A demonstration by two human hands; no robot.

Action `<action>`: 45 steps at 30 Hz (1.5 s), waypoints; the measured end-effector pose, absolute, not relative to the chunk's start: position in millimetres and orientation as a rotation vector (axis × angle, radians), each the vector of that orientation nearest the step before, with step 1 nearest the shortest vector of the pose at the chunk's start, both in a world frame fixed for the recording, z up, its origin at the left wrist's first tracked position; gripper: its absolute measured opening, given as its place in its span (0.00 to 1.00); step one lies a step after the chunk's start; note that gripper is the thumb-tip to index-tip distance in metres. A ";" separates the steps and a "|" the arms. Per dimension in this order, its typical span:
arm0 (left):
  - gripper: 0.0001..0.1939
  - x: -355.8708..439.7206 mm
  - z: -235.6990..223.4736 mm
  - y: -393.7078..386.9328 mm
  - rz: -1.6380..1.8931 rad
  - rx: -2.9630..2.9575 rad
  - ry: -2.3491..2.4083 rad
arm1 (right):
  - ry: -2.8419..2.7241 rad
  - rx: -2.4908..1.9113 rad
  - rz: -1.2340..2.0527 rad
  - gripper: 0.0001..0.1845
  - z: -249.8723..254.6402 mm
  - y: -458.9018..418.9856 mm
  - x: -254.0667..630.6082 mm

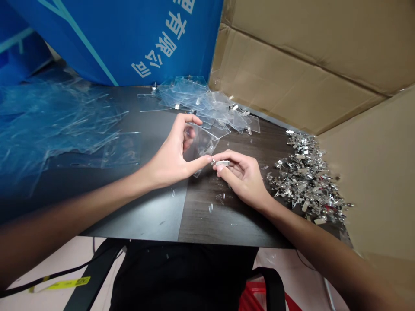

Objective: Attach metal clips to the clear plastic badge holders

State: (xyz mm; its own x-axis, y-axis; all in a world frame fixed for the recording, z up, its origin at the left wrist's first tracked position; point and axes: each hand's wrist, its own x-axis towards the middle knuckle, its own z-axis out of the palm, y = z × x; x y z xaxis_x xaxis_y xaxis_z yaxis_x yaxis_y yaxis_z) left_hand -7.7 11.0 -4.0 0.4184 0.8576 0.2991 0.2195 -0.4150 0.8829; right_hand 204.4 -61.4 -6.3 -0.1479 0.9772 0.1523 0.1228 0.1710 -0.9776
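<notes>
A clear plastic badge holder [202, 147] is raised above the middle of a dark tabletop [233, 224], gripped in the person's left hand [168, 151]. A cardboard box flap [308, 52] rises past the far right corner, and a blue printed banner [129, 39] stands behind the far left. Blue-tinted plastic sheets [55, 121] spread along the left edge, more clear holders [197, 97] overlap near the far edge, and a heap of metal clips [304, 177] lies at the right. The right hand [241, 177] pinches a small metal clip [222, 163] just beside the held holder's lower corner.
</notes>
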 end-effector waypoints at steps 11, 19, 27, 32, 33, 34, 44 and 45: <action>0.37 -5.4 -4.0 -0.1 1.038 1.908 0.922 | -1.519 -1.147 0.994 0.05 -9.2 -59.9 202.3; 0.35 -6.6 1.8 -0.3 0.969 1.951 0.861 | -1.601 -1.171 0.904 0.04 -2.2 -61.2 204.7; 0.36 -6.0 3.2 0.7 0.957 1.938 0.867 | -1.635 -1.168 0.882 0.05 1.0 -60.6 205.0; 0.35 -4.4 2.3 -0.9 0.972 1.928 0.846 | -1.627 -1.172 0.897 0.07 0.4 -61.3 204.9; 0.34 -4.2 3.5 -0.8 0.972 1.910 0.840 | -1.627 -1.169 0.900 0.07 0.6 -61.4 204.9; 0.32 -4.4 5.5 -0.2 0.961 1.882 0.831 | -1.625 -1.166 0.904 0.07 1.1 -61.5 204.8; 0.16 -39.6 49.9 53.5 0.432 2.045 0.846 | -1.889 -1.336 0.787 0.08 24.6 -49.2 219.0; 0.15 -44.5 51.1 60.4 0.386 2.053 0.845 | -1.916 -1.374 0.793 0.12 28.7 -46.9 223.3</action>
